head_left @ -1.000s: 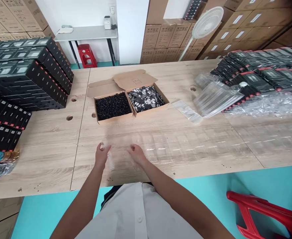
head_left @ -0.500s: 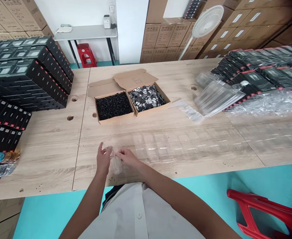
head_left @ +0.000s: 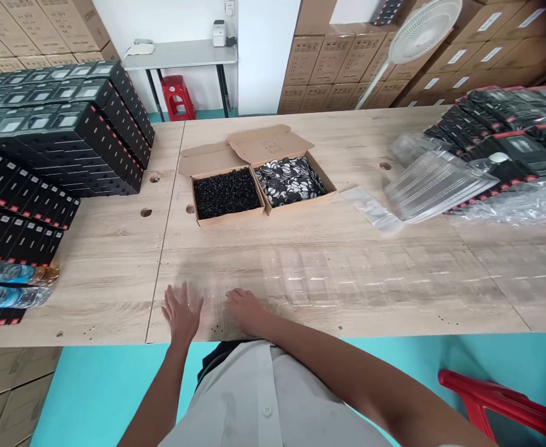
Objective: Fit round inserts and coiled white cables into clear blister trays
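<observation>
My left hand (head_left: 181,312) lies flat on the wooden table (head_left: 115,273) near its front edge, fingers spread and open. My right hand (head_left: 245,308) rests just to its right with curled fingers pressed on a clear plastic piece (head_left: 217,307) that lies between the two hands. A row of clear plastic trays (head_left: 347,279) stretches to the right along the table. Behind them stands a cardboard box of small black parts (head_left: 226,194) and beside it a box of black-and-white parts (head_left: 291,180).
Stacks of black boxes (head_left: 54,136) fill the left side, with water bottles (head_left: 12,285) below them. Black packs and clear plastic bags (head_left: 487,161) cover the right. A red stool (head_left: 505,403) stands at lower right. Cartons and a fan (head_left: 422,31) line the back.
Both hands came down from pinching the clear piece above the table to lying on it near the front edge. The left hand opened flat. The view shifted slightly left.
</observation>
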`<state>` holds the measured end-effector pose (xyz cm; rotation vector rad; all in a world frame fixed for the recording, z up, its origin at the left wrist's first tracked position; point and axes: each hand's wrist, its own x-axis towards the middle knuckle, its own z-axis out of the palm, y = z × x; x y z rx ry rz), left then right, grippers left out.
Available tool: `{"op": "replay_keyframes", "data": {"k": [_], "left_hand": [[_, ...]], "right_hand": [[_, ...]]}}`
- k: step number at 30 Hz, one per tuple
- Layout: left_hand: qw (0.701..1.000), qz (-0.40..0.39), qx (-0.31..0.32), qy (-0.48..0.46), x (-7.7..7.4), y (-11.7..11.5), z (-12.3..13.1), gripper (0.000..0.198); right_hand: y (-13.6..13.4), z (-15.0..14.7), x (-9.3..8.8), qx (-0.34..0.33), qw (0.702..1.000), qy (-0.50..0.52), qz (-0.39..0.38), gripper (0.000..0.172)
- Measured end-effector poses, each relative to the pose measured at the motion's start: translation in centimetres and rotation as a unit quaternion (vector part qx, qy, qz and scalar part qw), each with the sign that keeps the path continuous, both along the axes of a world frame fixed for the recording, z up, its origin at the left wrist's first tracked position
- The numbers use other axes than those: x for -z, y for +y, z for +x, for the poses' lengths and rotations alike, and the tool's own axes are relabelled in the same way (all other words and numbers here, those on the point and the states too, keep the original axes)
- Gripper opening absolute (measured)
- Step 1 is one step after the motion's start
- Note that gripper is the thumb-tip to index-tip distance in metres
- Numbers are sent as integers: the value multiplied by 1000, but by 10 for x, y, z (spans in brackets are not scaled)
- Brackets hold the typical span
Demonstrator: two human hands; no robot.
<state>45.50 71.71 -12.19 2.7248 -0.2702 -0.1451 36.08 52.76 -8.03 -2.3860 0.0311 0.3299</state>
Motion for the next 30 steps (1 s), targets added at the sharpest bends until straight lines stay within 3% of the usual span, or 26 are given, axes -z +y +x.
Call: {"op": "replay_keyframes", "data": {"k": [3,7,12,18,23,30], "left_hand": [[995,51,80,-6,5,-2,-12,59],[993,48,104,12,3,-39,-12,59],[993,25,103,54,-7,-101,-11,66],[991,18,118,59,-7,-122,-19,70],[990,17,135,43,-2,-128,-25,71],[991,32,126,27,6,-145,-42,75]], "right_hand": [[-17,-11,6,-75,986,-52,-137,50],[-47,-3,8,-21,982,-50,-182,56],[-77,-15,-9,56,980,-45,-187,51],[-77,-100,-24,221,964,3,-146,49],[-62,-179,-24,370,924,50,-75,50],[-71,-246,-18,468,883,37,-2,45]]}}
